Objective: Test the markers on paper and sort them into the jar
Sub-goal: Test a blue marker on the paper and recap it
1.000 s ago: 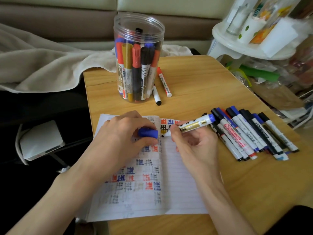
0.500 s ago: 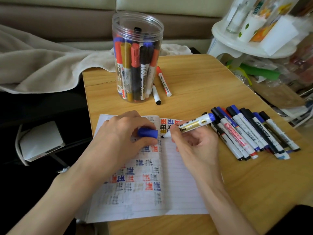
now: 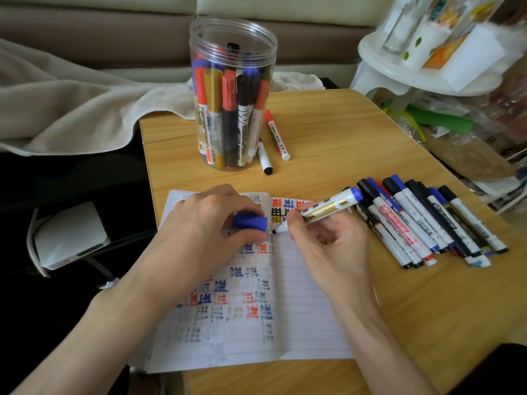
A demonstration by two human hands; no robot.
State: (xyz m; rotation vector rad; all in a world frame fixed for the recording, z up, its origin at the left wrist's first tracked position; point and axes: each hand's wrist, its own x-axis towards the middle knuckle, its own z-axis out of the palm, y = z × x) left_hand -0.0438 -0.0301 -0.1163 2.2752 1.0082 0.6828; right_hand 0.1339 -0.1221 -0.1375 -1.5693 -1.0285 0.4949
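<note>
Right hand [image 3: 328, 240] holds uncapped blue-ended marker [image 3: 322, 210], tip on lined notebook paper [image 3: 302, 295]; left hand [image 3: 205, 226] holds blue cap [image 3: 251, 222]; clear plastic jar [image 3: 232, 92] far.

A beige blanket [image 3: 71, 115] spreads at 10 o'clock below a sofa [image 3: 114, 29], a cluttered white stand [image 3: 399, 78] rises at 2 o'clock, and a white box [image 3: 68, 235] lies at 9 o'clock beside the desk [image 3: 342, 132].

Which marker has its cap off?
The white marker with the blue end in the right hand. Its dark tip is bare, and the left hand holds a blue plastic cap. The markers piled beside it look capped.
</note>
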